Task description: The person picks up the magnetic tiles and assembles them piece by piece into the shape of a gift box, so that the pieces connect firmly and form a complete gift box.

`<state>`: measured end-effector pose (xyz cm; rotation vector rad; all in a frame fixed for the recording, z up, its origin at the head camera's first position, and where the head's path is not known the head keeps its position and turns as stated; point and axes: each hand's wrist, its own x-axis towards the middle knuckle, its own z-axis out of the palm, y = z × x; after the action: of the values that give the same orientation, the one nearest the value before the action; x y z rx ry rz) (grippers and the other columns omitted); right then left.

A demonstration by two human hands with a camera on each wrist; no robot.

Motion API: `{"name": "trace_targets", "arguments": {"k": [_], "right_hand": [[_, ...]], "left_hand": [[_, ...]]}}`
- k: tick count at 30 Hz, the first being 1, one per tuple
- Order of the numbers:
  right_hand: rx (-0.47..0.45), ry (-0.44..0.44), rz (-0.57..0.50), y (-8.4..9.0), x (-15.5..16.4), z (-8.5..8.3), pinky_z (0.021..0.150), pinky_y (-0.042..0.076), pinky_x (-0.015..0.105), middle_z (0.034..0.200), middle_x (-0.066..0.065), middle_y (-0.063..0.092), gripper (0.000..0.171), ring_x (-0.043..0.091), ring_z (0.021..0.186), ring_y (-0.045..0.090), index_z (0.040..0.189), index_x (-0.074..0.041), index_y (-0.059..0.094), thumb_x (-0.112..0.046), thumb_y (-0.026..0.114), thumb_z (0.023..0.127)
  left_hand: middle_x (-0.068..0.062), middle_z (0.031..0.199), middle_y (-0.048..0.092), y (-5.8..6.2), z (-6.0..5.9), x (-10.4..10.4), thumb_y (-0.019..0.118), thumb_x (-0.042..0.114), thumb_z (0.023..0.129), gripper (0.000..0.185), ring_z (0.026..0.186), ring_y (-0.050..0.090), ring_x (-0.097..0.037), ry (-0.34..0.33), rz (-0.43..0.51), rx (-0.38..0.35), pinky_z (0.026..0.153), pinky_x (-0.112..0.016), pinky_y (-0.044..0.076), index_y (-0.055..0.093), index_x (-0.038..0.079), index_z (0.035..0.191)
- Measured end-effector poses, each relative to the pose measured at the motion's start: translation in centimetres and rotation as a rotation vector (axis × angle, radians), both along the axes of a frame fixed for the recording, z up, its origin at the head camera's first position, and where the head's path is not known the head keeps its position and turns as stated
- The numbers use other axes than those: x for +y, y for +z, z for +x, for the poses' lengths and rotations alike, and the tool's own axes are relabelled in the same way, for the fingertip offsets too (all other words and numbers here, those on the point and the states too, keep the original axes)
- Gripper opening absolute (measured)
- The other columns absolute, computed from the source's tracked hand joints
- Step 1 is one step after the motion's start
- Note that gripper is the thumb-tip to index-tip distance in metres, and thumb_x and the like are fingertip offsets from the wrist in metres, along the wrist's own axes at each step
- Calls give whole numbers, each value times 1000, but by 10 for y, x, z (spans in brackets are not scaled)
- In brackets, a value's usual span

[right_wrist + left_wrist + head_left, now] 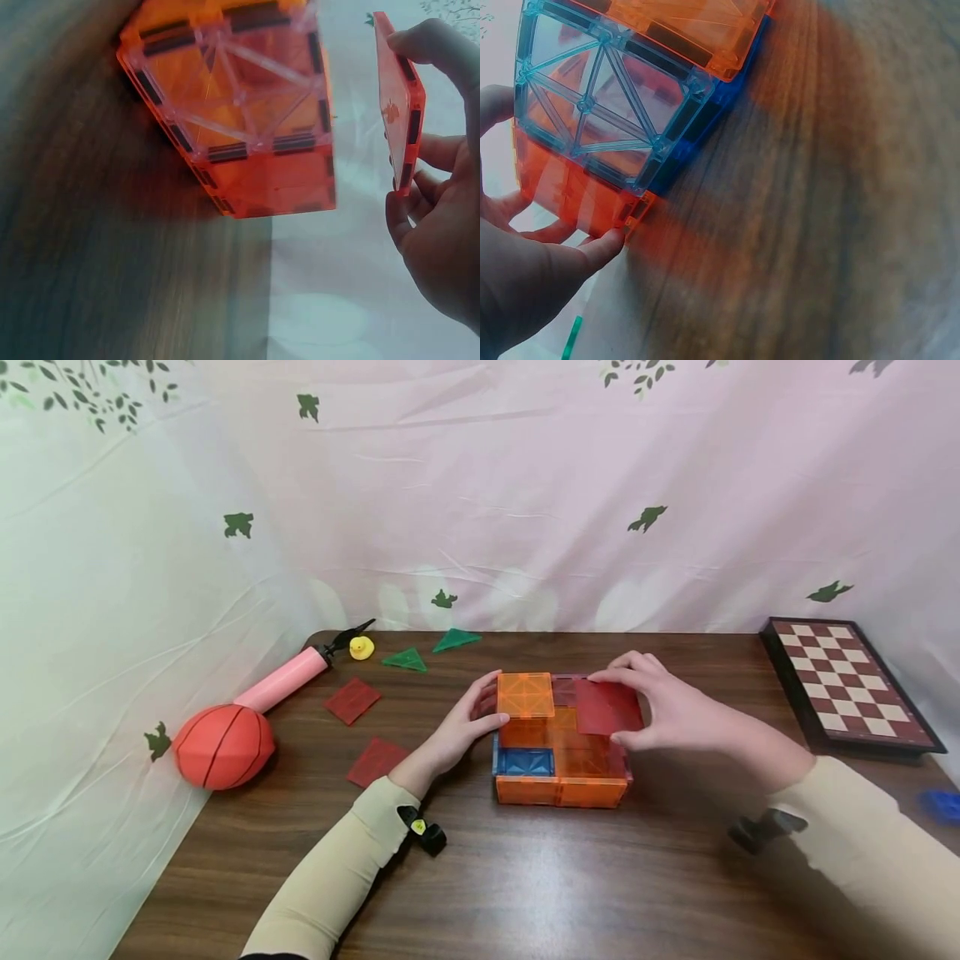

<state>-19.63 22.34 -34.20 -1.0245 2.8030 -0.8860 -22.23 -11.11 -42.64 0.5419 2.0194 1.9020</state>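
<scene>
A low box structure of translucent magnetic tiles (pixel 592 792) stands on the table, orange at the front, with a blue tile (pixel 526 762) inside its front left part. At its back left corner rises an orange tile cube (pixel 525 696). My left hand (pixel 457 727) grips this corner; in the left wrist view its thumb (pixel 604 251) presses the orange edge and the fingers go round the far side. My right hand (pixel 667 702) pinches a red square magnetic tile (pixel 607 708) by its edges. The right wrist view shows this red tile (pixel 397 109) held apart from the structure.
Two red square tiles (pixel 353 701) lie left of the structure, two green triangle tiles (pixel 406 659) behind them. Farther left are a rubber duck (pixel 362 648), a pink pump (pixel 283 679) and a red ball (pixel 223 747). A chessboard (pixel 851 681) and a blue piece (pixel 941 806) lie right.
</scene>
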Motion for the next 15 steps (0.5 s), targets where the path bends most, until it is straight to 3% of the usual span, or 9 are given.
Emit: {"name": "trace_targets", "arguments": {"k": [7,15], "right_hand": [[-23,9,26,-12,-14,-28,84,54,46,130,6,48,72,28,121,39,142,-13,59,-23,88,76],[-50,0,53,-22,-20,-42,90,51,50,134,9,47,72,31,124,37,143,-11,58,-25,85,78]], "left_hand": [[-13,160,32,-1,0,0,62,17,101,72,145,36,-29,2,-11,9,114,-48,36,25,17,163],[-13,161,32,-2,-1,0,62,15,101,71,145,35,-29,-1,-5,12,114,-48,36,25,16,163]]}}
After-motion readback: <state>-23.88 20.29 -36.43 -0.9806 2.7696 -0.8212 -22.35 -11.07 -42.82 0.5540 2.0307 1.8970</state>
